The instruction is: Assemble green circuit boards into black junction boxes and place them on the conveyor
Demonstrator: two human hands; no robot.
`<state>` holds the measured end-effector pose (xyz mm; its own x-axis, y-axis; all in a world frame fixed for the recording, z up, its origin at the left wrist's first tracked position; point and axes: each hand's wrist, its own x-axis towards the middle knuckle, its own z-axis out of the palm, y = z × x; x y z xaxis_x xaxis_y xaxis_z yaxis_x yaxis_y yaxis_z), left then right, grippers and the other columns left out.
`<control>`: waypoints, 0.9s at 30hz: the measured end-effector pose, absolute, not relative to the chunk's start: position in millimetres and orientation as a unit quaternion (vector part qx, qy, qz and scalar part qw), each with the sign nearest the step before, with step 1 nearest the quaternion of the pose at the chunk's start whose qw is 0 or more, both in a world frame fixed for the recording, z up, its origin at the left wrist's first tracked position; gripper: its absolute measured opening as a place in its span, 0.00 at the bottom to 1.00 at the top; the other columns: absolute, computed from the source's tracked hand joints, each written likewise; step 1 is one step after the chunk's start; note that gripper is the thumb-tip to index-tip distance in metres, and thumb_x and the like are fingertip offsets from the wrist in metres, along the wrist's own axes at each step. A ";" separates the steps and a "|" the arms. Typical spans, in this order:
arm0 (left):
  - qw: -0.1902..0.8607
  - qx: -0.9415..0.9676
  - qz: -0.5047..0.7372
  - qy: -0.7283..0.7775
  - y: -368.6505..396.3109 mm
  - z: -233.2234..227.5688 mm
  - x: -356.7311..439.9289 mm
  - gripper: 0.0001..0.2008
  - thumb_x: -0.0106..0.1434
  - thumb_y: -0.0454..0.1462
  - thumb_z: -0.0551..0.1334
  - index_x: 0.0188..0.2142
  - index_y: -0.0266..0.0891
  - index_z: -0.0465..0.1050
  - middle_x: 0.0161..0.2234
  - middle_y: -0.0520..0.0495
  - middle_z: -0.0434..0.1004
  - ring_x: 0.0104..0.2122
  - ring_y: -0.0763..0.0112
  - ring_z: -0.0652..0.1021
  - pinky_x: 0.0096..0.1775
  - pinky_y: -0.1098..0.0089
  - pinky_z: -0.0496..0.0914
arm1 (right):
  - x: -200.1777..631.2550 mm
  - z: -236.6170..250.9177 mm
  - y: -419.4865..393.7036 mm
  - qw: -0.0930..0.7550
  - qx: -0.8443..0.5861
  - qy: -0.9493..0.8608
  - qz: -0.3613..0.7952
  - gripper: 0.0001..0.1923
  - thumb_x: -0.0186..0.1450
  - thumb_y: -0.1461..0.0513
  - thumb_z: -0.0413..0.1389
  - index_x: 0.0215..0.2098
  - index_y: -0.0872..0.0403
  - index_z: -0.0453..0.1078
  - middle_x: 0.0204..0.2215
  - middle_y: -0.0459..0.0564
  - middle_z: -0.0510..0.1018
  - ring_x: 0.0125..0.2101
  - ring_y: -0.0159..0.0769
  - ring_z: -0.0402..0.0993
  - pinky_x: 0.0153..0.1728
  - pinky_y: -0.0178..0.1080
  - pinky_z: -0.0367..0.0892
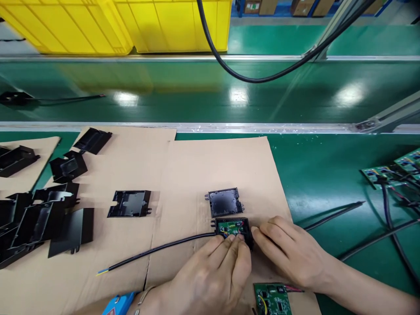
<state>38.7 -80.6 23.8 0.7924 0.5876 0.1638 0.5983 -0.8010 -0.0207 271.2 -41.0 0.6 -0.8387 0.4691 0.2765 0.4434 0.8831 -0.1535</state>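
My left hand (215, 273) and my right hand (288, 251) meet on a small black housing (248, 236) that lies on a cardboard sheet (203, 175). A green circuit board (231, 227) sits inside the housing, and my left fingertips press on its near edge. My right fingers grip the housing's right side. A black cable (157, 250) runs from the housing to the left and ends in bare coloured wires. An empty black cover (225, 202) lies just behind the housing.
Another green circuit board (272, 299) lies near my right wrist. Several black plastic shells (39, 218) are piled at the left, and one (130, 203) lies apart. More boards with cables (393, 173) lie at the right. Behind runs a green conveyor belt (210, 92), with yellow crates (131, 24) beyond.
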 end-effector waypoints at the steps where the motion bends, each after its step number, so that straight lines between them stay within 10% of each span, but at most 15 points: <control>1: 0.037 -0.945 -0.080 -0.315 -80.9 22.8 39.6 0.18 0.68 0.30 0.48 0.53 0.26 0.65 0.48 0.37 0.77 0.45 0.66 0.78 0.50 0.66 0.69 | 270.3 1.6 -41.8 0.147 -0.240 -0.959 0.043 0.16 0.69 0.68 0.42 0.46 0.67 0.69 0.33 0.58 0.71 0.33 0.41 0.62 0.31 0.42 0.64; 9: 0.029 -0.950 -0.092 -0.298 -79.1 21.5 39.3 0.19 0.68 0.30 0.45 0.54 0.29 0.65 0.51 0.38 0.75 0.47 0.66 0.77 0.49 0.66 0.68 | 256.2 5.5 -46.9 0.068 -0.309 -0.943 0.099 0.12 0.67 0.68 0.44 0.29 0.55 0.64 0.28 0.51 0.67 0.30 0.40 0.62 0.25 0.39 0.61; 27: 0.056 -0.941 -0.110 -0.316 -80.8 11.6 42.7 0.17 0.68 0.29 0.45 0.50 0.29 0.68 0.48 0.39 0.77 0.43 0.68 0.78 0.46 0.69 0.68 | 263.6 17.2 -46.5 0.114 -0.284 -0.950 0.064 0.18 0.68 0.69 0.39 0.41 0.63 0.71 0.31 0.57 0.71 0.31 0.42 0.63 0.24 0.40 0.65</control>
<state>42.7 -80.8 11.6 0.7755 0.5827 0.2430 0.6075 -0.7935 -0.0359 263.6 -46.5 17.2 -0.8134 0.5533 0.1795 0.5241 0.8309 -0.1868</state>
